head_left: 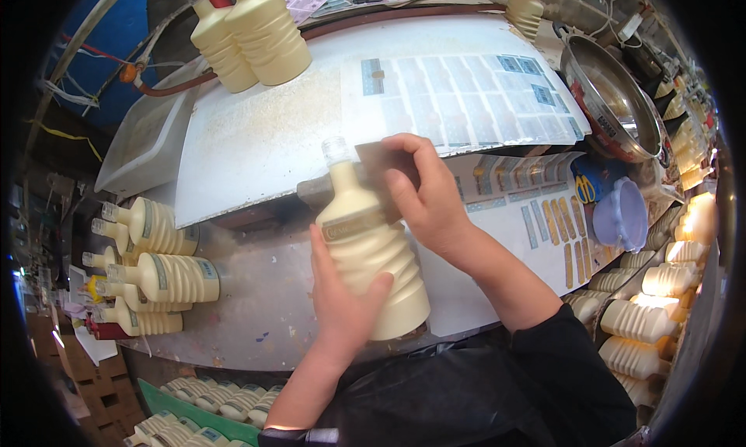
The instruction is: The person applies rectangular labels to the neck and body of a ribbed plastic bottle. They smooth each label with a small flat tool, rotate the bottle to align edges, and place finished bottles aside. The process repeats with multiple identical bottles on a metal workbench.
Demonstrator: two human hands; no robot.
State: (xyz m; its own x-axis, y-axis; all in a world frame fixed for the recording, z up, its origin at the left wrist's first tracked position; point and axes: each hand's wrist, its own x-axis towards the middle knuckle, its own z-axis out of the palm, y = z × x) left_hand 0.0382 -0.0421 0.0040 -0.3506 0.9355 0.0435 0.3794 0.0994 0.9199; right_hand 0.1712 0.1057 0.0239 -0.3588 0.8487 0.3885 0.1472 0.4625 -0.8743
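One cream ribbed bottle lies in front of the near edge of the white board, its clear threaded neck overlapping that edge in view. The left hand grasps the ribbed body, fingers along its left side and thumb across the front. The right hand pinches a brown flat piece, blurred, at the bottle's right shoulder, in front of the board.

The bottle looks stiff-walled and probably fairly light, though its fill cannot be told. Its smooth finish could slip under a loose grip; the ribs should give the best purchase, with the base as a second hold. The slim neck seems the weakest place to take it, and the dark label strip is better left uncovered.

Its long axis runs away from the person: neck toward the board and slightly left, base away from the board and slightly right, label strip facing up.
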